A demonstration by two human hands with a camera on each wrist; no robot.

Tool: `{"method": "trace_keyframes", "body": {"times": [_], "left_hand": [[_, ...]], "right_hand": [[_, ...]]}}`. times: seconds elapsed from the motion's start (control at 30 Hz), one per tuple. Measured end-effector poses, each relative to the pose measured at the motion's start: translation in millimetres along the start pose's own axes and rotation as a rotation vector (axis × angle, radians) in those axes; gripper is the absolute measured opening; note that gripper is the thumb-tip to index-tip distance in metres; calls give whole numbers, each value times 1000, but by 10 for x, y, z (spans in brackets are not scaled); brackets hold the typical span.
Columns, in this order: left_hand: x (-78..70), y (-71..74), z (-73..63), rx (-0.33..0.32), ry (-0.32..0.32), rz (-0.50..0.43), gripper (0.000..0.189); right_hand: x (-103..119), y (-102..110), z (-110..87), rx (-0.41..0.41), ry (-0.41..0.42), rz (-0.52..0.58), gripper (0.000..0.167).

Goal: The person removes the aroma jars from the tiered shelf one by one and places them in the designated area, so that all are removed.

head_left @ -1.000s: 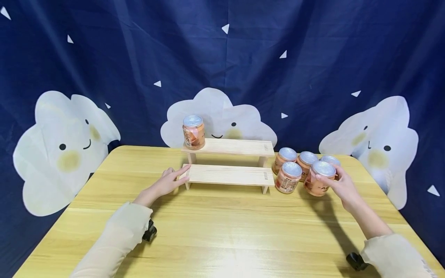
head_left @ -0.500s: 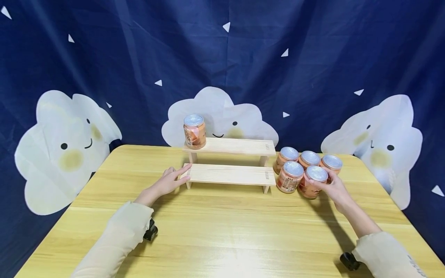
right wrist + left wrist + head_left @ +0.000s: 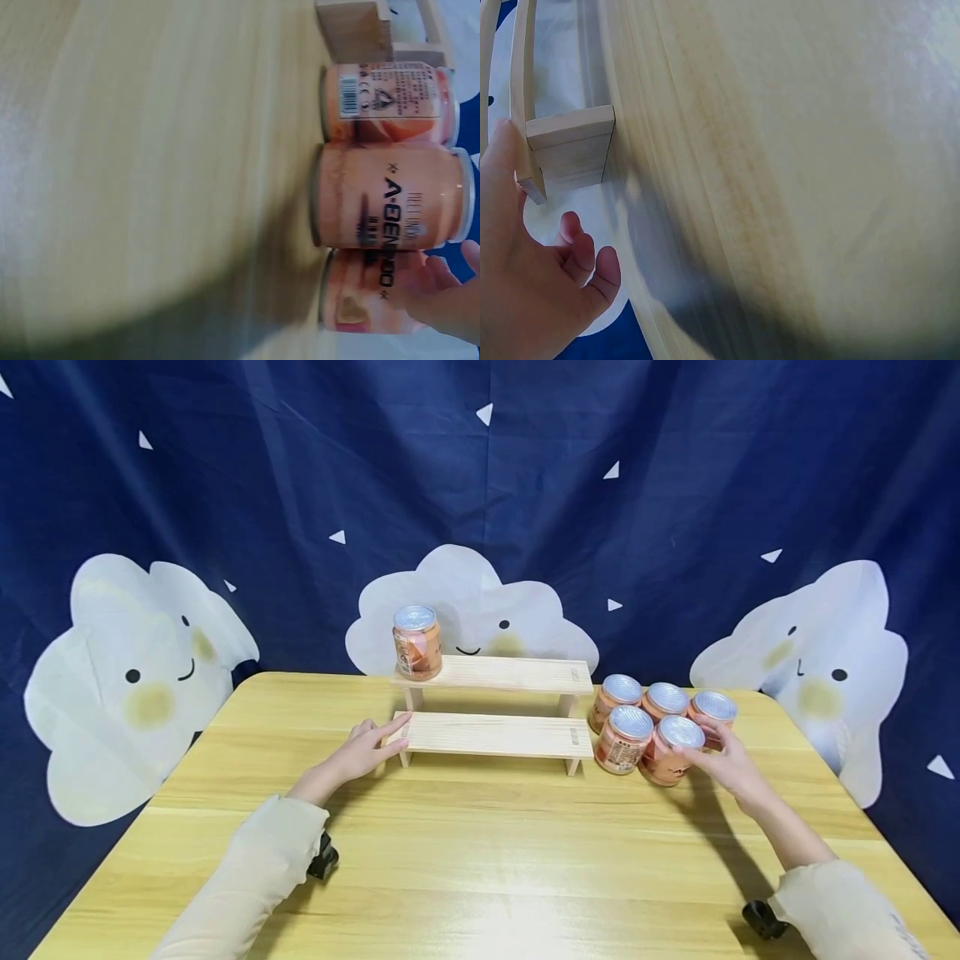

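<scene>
My right hand (image 3: 723, 760) is at the front right can (image 3: 670, 760), a clear orange one with a ridged silver lid. The thumb lies by its lid, and the fingers are spread off its right side. Several matching cans stand close together, including the label-fronted can (image 3: 390, 101) beside it. Away to the left, my left hand (image 3: 362, 752) pinches the left end of the lower wooden shelf (image 3: 491, 735) between thumb and index finger; its other fingers (image 3: 606, 270) curl below the board. A single can (image 3: 417, 645) stands on the left end of the upper wooden shelf (image 3: 517, 672).
Both shelves stand on the wooden table (image 3: 480, 835), near its back edge. A dark blue curtain (image 3: 300, 460) with cloud faces hangs behind. The grouped cans are close to the shelves' right end.
My right hand brought the front right can left against its neighbour and lowered it; since then its fingers have loosened and drawn slightly right. The left hand has stayed at the shelf end.
</scene>
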State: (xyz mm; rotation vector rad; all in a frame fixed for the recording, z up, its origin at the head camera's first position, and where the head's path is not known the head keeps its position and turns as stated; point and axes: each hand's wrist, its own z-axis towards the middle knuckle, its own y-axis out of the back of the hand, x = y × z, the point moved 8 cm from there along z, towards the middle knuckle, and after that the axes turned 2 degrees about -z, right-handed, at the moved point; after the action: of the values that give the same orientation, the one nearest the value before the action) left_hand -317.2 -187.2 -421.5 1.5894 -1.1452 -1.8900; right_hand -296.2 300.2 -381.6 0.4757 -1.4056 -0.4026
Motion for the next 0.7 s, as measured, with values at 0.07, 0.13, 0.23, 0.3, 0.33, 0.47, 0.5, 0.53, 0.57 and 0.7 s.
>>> {"method": "trace_keyframes", "body": {"times": [0.07,0.13,0.23,0.3,0.33,0.47,0.5,0.53,0.57,0.7], "left_hand": [[2,-5,0,0,-3,-1,57],[5,-4,2,-1,-7,-3,57],[18,-5,11,-1,-9,-9,58],[27,-3,19,-1,-8,-10,58],[26,-1,19,-2,-9,-11,58],[13,4,14,-3,-15,-10,57],[10,4,11,-3,-17,-10,57],[8,3,8,-3,-18,-10,57],[4,1,8,-2,-20,-12,57],[16,-1,12,2,-13,-10,57]], "right_hand": [[45,73,-14,-50,29,8,61],[119,131,-24,-100,75,29,53],[243,174,-15,-147,111,76,41],[347,163,5,-165,120,86,39],[397,144,19,-164,119,87,40],[623,1,82,-149,129,81,46],[678,-52,101,-139,131,84,48],[731,-106,121,-132,131,88,47],[782,-167,143,-122,133,94,46],[974,-501,254,-50,133,159,47]]}}
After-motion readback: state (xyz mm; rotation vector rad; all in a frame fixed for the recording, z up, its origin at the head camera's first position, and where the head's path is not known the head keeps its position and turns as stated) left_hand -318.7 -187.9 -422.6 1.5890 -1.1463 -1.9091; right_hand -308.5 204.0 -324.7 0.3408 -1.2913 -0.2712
